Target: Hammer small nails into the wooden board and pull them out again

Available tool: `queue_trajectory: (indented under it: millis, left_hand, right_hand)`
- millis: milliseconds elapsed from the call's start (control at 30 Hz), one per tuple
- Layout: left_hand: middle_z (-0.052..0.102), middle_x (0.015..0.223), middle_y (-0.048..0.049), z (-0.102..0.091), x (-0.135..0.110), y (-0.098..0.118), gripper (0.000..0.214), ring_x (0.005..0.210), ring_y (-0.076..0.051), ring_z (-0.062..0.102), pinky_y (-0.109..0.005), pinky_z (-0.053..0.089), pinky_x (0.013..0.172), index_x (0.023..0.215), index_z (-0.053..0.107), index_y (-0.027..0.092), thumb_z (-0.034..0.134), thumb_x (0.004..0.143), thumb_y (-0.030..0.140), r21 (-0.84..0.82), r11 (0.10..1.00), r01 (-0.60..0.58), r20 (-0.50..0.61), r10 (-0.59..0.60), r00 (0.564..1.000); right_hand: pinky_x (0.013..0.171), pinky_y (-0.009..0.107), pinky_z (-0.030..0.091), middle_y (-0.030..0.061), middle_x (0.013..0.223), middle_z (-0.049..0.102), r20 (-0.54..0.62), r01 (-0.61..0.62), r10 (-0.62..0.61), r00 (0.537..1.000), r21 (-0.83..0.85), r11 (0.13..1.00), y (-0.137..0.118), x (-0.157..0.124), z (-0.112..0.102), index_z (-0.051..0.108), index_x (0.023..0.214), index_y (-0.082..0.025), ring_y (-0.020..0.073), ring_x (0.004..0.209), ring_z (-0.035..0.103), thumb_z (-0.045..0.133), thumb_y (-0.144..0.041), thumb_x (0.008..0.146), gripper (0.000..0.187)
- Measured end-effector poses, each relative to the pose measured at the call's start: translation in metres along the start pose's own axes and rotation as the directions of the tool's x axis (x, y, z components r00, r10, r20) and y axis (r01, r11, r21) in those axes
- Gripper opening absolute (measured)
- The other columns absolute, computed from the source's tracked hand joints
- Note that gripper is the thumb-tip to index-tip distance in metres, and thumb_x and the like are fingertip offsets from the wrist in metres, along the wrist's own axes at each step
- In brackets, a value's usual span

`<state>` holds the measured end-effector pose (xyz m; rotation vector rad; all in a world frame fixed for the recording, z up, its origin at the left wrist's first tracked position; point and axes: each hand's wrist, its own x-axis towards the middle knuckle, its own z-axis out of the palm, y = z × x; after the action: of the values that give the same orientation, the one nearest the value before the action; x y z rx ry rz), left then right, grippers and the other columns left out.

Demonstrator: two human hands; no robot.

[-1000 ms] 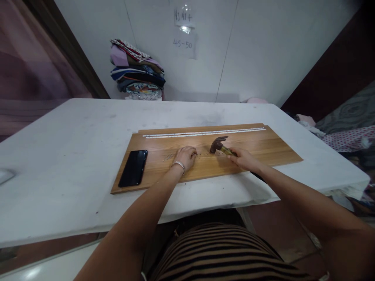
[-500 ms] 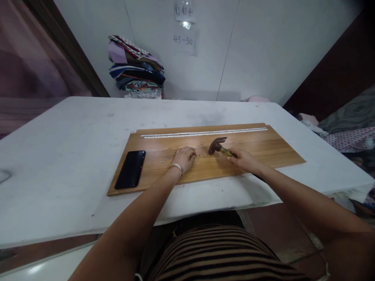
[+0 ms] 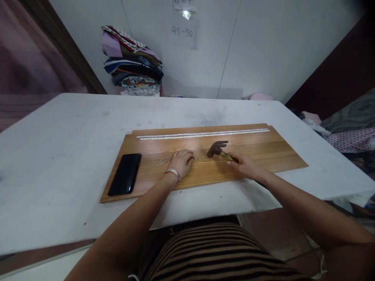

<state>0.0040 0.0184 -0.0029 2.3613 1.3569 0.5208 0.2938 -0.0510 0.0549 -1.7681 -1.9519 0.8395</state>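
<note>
A claw hammer (image 3: pixel 216 150) with a rusty head and yellowish handle is in my right hand (image 3: pixel 243 165), fingers wrapped round the handle. Its head hovers low over a wooden board (image 3: pixel 258 146), just right of my left hand. My left hand (image 3: pixel 181 162) rests on the board with its fingertips pinched together; what they hold is too small to make out. Small dark specks, perhaps nail heads, run in a row between the fingertips and the hammer. Several loose nails (image 3: pixel 163 161) lie on the board left of my left hand.
A black phone (image 3: pixel 124 174) lies on the board's left end. Two white marked strips (image 3: pixel 202 135) run along its far side. The board sits on a white table (image 3: pixel 73 156). Folded clothes (image 3: pixel 133 62) are stacked at the back against the wall.
The whole view has shifted slightly. My left hand stays pinched at nearly the same spot on the board, and the hammer remains held close beside it.
</note>
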Motion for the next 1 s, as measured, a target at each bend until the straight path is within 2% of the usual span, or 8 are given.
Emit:
queue_trajectory:
  millis: [300,500,700,1000]
  left_hand:
    - [0.075,0.123,-0.0054,0.002,-0.002,-0.003,0.023,0.121,-0.023,0.064,-0.043,0.045,0.110,0.100,0.075,0.024,0.055,0.093,0.017,-0.007,1.000,-0.018,-0.013,0.018,1.000]
    - [0.075,0.123,-0.0060,0.002,-0.002,-0.003,0.023,0.122,-0.024,0.064,-0.044,0.045,0.111,0.101,0.076,0.024,0.055,0.093,0.016,-0.013,1.000,-0.020,-0.016,0.020,1.000]
    - [0.075,0.123,-0.0061,0.002,-0.003,-0.003,0.023,0.120,-0.024,0.065,-0.045,0.046,0.109,0.100,0.075,0.023,0.055,0.093,0.016,-0.026,0.999,-0.031,-0.027,0.031,0.999]
    - [0.075,0.124,-0.0066,0.003,-0.004,-0.005,0.022,0.122,-0.024,0.064,-0.045,0.046,0.110,0.102,0.075,0.023,0.055,0.094,0.017,-0.038,0.999,-0.036,-0.026,0.035,0.999]
  right_hand:
    - [0.088,0.042,0.055,0.0082,0.105,0.078,0.047,0.003,-0.005,0.999,0.044,0.999,0.007,-0.002,0.000,0.072,0.117,-0.022,0.0273,0.095,0.070,0.056,-0.033,0.090,0.033]
    - [0.090,0.044,0.055,0.0086,0.109,0.078,0.024,-0.023,0.021,0.999,0.081,0.996,0.002,-0.006,-0.003,0.071,0.126,-0.022,0.0283,0.097,0.070,0.056,-0.036,0.091,0.041]
    - [0.089,0.043,0.056,0.0091,0.107,0.078,0.071,-0.027,0.021,0.997,0.086,0.996,-0.004,-0.009,-0.005,0.073,0.121,-0.020,0.0272,0.095,0.070,0.056,-0.035,0.090,0.038]
    - [0.093,0.047,0.056,0.0102,0.110,0.078,0.032,-0.050,0.047,0.998,0.130,0.990,0.002,-0.010,-0.001,0.072,0.127,-0.020,0.0290,0.098,0.071,0.057,-0.040,0.090,0.044]
